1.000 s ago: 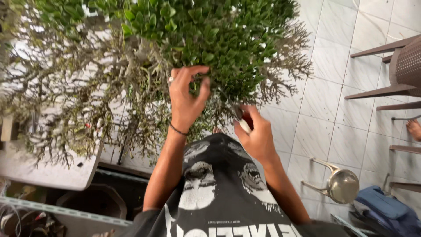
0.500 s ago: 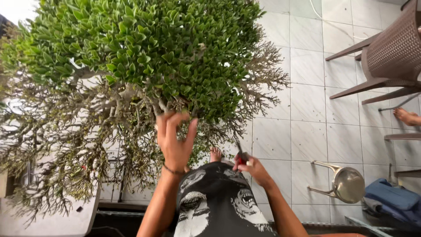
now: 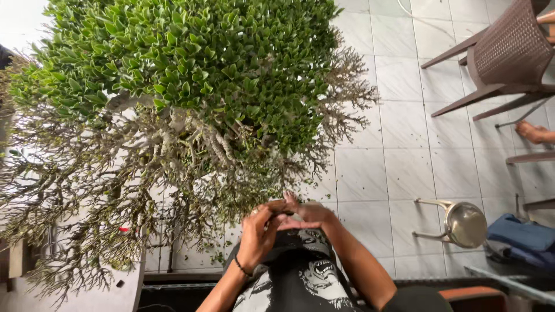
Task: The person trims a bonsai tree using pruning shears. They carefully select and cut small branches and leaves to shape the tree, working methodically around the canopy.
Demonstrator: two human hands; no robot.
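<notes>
Hands (image 3: 286,219) below tree (image 3: 191,86); stool (image 3: 462,224) right.

A floor (image 3: 399,144) of pale square tiles fills the right side, scattered with small green clippings. A brown woven chair (image 3: 509,52) stands at the upper right on slanted legs. Below it, a bare foot (image 3: 535,133) of another person shows at the right edge. A metal stool (image 3: 462,222) with a round shiny seat stands on the tiles at lower right, just beside a blue bag (image 3: 520,237). An orange-edged surface (image 3: 474,297) shows at the bottom right.
</notes>
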